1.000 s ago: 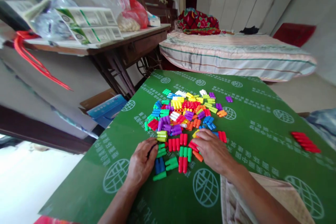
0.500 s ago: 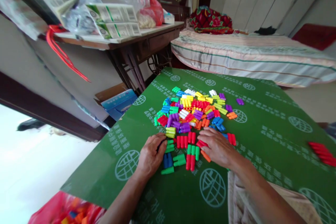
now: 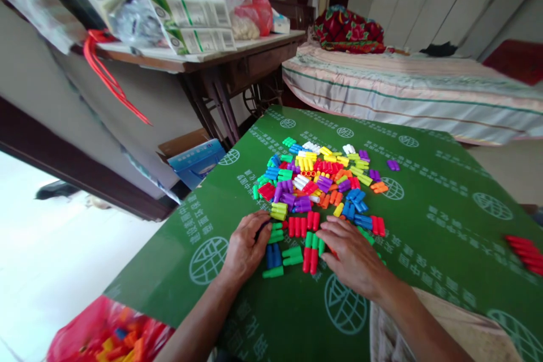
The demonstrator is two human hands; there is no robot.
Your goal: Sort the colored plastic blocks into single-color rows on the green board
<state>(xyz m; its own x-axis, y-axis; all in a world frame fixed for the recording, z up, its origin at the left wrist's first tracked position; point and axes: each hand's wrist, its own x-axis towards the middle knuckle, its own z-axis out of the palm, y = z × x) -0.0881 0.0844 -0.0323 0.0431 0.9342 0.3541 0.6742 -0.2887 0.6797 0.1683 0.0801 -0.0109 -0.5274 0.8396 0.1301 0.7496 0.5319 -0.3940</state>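
The right hand [image 3: 352, 254] has slid down off the red and orange pegs onto the green and red ones [image 3: 311, 251]; its fingers lie flat and loose; the left hand [image 3: 246, 246] still curls by the blue pegs [image 3: 272, 255] on the green surface [image 3: 424, 203].

Both forearms are bare, no sleeves, watch or rings on the left hand [image 3: 245, 249] or right hand [image 3: 352, 257], as far as I can see.

Green board [image 3: 424, 192] is open to the right of the block pile [image 3: 322, 181], up to the red stack [image 3: 524, 251] at the far right edge. Near edge bare in front of left hand [image 3: 246, 249] and right hand [image 3: 352, 254]. Desk [image 3: 220, 56] blocks the left side.
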